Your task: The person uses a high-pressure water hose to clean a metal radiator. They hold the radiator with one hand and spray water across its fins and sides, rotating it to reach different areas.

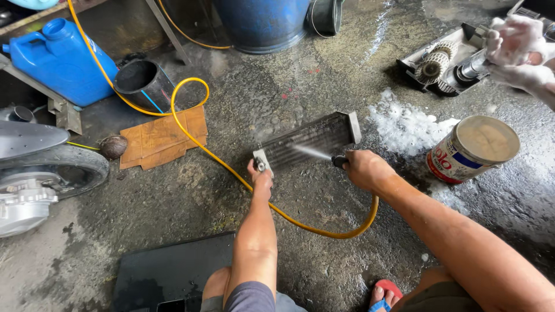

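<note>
Metal finned radiator (309, 140) lies tilted across the wet floor (191, 196) between my hands, left hand (261, 176) clamped on its near-left end, right hand (363, 167) closed round the yellow hose (324, 231) nozzle, spraying leftward along its length.

1. Both arms are bare to the hands, left hand (261, 179) and right hand (363, 169), with no gloves, rings or watch.
2. Grey shorts (254, 297) cover the thighs.
3. A red sandal (386, 287) with blue strap.

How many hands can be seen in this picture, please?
4. The person's left hand holds the radiator end; the right hand grips the hose nozzle. Two soapy hands of another person are at top right.
</note>
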The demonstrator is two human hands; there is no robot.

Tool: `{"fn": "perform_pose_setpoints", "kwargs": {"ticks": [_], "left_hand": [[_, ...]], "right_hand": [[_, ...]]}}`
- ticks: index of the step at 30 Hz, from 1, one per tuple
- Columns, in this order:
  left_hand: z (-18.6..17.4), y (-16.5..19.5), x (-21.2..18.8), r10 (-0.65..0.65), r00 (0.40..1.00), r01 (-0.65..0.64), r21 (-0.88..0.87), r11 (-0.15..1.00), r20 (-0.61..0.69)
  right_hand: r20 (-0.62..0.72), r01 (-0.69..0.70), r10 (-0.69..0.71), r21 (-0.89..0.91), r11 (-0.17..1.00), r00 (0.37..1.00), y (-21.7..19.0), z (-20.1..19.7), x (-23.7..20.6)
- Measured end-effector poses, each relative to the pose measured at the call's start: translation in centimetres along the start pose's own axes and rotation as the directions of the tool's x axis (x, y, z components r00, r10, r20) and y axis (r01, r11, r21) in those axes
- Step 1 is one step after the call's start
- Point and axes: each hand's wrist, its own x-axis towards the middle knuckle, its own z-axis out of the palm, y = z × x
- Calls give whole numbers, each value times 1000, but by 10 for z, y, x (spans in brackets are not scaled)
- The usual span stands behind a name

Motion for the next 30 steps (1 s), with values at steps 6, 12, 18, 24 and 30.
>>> {"fn": "perform_pose_setpoints", "kwargs": {"ticks": [6, 12, 18, 24, 30], "left_hand": [[-7, -30, -6, 316, 949, -302, 355, 884, 21], [0, -31, -12, 82, 988, 19, 636, 772, -128], [-2, -34, -23, -33, 995, 61, 327, 943, -91], [1, -34, -15, -85, 990, 124, 412, 903, -112], [-1, -39, -16, -103, 989, 139, 403, 904, -109]], "right_hand": [[-59, -75, 70, -93, 993, 996, 25, -1, 34], [-130, -180, 169, -84, 980, 977, 72, 8, 63], [-220, -253, 248, 6, 968, 943, 96, 3, 67], [-227, -299, 314, 96, 949, 922, 91, -1, 58], [-250, -295, 309, 93, 951, 918, 88, -1, 55]]}}
